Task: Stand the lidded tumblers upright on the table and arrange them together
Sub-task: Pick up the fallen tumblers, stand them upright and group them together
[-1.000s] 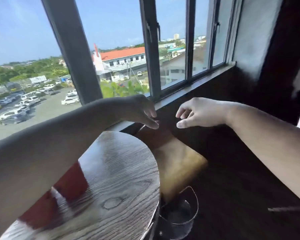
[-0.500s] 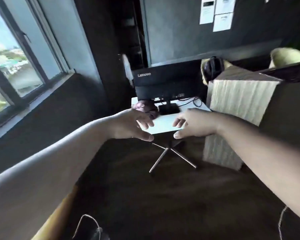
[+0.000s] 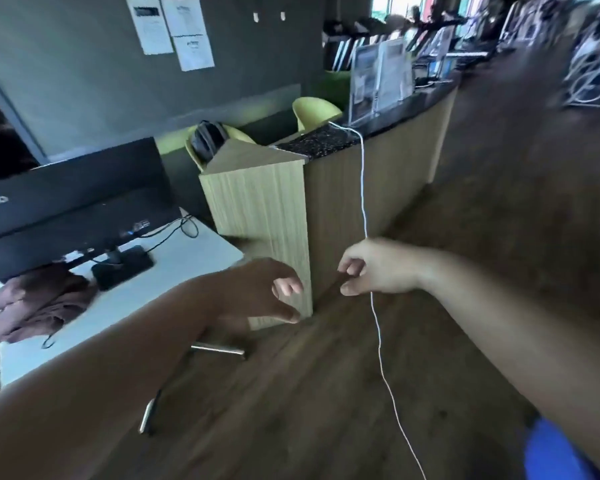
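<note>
A brownish cloth (image 3: 32, 306) lies bunched on a white desk (image 3: 187, 268). Beside it stands one black monitor (image 3: 70, 202); its pale brand lettering is cut by the frame edge and blurred, seemingly ending "ovo". Three printed sheets (image 3: 174, 29) hang on the grey wall, their print unreadable. Black headphones (image 3: 207, 136) rest on one of two yellow-green chairs (image 3: 314, 110) behind a wooden counter (image 3: 267, 216). The left hand (image 3: 257, 292) and right hand (image 3: 378, 268) hover apart over the wood floor, both empty, fingers loosely curled. One white cable (image 3: 362, 188) drops from the counter and passes behind the right hand. No tumbler shows, so where they stand cannot be told.
</note>
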`<action>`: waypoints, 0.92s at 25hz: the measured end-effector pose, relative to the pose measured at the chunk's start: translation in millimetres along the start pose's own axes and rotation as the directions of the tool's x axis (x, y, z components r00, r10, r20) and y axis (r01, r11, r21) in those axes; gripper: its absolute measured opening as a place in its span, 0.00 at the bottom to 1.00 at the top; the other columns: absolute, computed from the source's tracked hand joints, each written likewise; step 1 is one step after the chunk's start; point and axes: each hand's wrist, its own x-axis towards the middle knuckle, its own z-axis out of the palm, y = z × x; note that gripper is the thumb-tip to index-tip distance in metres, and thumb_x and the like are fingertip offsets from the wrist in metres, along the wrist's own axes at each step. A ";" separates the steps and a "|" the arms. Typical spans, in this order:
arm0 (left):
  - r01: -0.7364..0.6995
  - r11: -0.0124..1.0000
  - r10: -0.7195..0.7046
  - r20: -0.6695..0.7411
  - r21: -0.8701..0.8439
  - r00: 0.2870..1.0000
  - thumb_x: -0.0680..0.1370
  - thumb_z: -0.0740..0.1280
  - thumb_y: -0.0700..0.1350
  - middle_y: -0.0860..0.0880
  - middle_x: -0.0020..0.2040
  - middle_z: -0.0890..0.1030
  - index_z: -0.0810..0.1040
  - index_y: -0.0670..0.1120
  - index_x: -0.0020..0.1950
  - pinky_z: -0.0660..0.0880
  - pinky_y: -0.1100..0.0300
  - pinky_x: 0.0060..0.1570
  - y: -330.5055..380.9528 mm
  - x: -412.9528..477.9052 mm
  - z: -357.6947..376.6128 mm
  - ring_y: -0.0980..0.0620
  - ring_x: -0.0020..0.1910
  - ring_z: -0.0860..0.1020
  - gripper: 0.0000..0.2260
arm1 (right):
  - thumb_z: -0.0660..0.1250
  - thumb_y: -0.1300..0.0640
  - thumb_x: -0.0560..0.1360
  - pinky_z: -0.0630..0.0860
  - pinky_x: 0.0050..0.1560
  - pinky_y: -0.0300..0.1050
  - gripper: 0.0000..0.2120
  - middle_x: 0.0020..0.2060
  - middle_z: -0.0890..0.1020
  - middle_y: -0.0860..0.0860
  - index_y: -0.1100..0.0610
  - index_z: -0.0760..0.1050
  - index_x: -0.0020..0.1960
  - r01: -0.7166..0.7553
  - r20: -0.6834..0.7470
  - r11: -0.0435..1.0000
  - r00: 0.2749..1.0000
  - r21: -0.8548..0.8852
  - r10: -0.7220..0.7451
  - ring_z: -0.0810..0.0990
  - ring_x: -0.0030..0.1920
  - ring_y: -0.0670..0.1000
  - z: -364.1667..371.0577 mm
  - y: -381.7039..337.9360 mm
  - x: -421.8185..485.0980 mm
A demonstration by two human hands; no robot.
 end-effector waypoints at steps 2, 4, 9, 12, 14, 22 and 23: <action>-0.107 0.994 0.106 0.077 0.011 0.991 0.70 0.79 0.58 0.61 0.53 0.81 0.81 0.58 0.60 0.74 0.66 0.48 20.0 51.6 3.9 0.64 0.49 0.80 0.20 | 0.76 0.44 0.72 0.76 0.53 0.41 0.21 0.53 0.82 0.45 0.51 0.79 0.61 -0.114 -0.047 0.992 0.992 0.046 0.117 0.81 0.51 0.44 -7.4 37.8 -17.6; -0.218 0.975 0.211 0.128 0.037 0.969 0.70 0.79 0.57 0.61 0.52 0.81 0.81 0.57 0.61 0.73 0.68 0.46 42.8 96.9 7.4 0.65 0.47 0.80 0.20 | 0.75 0.45 0.72 0.75 0.52 0.39 0.22 0.56 0.82 0.46 0.52 0.79 0.62 -0.207 -0.079 0.975 0.974 0.078 0.213 0.81 0.51 0.45 -12.2 70.4 -33.4; -0.463 0.884 0.429 0.275 0.068 0.860 0.70 0.79 0.57 0.60 0.52 0.82 0.81 0.57 0.60 0.76 0.65 0.51 91.4 196.5 12.4 0.64 0.49 0.80 0.19 | 0.74 0.44 0.74 0.74 0.55 0.39 0.23 0.59 0.82 0.49 0.54 0.78 0.64 -0.440 -0.163 0.881 0.870 0.172 0.466 0.80 0.52 0.45 -11.7 127.1 -72.8; -0.590 0.806 0.535 0.358 0.057 0.765 0.71 0.79 0.54 0.58 0.52 0.82 0.82 0.55 0.58 0.75 0.67 0.48 122.7 244.8 18.4 0.62 0.48 0.81 0.18 | 0.74 0.45 0.75 0.74 0.60 0.40 0.23 0.60 0.81 0.49 0.55 0.78 0.65 -0.558 -0.226 0.785 0.755 0.270 0.615 0.80 0.58 0.47 -6.4 143.6 -96.6; -0.653 0.757 0.589 0.398 0.035 0.703 0.70 0.80 0.54 0.59 0.51 0.82 0.82 0.56 0.57 0.76 0.64 0.49 144.8 269.1 25.2 0.61 0.47 0.81 0.17 | 0.73 0.46 0.75 0.73 0.61 0.40 0.23 0.61 0.81 0.50 0.57 0.78 0.66 -0.605 -0.247 0.733 0.694 0.309 0.677 0.80 0.60 0.49 -1.4 150.5 -109.5; -0.850 0.525 0.735 0.520 -0.030 0.436 0.67 0.80 0.56 0.58 0.49 0.83 0.83 0.55 0.55 0.78 0.62 0.48 292.2 358.2 96.5 0.61 0.44 0.81 0.19 | 0.73 0.46 0.74 0.73 0.54 0.44 0.17 0.54 0.80 0.47 0.52 0.80 0.59 -0.779 -0.307 0.430 0.316 0.456 0.898 0.78 0.55 0.50 7.0 214.0 -186.2; -0.869 0.494 0.751 0.520 -0.032 0.408 0.66 0.80 0.56 0.58 0.48 0.83 0.83 0.54 0.55 0.78 0.62 0.47 311.8 365.5 104.1 0.60 0.44 0.81 0.20 | 0.72 0.45 0.74 0.73 0.56 0.46 0.17 0.55 0.80 0.47 0.52 0.79 0.60 -0.792 -0.307 0.395 0.274 0.466 0.911 0.78 0.56 0.50 4.5 224.3 -196.5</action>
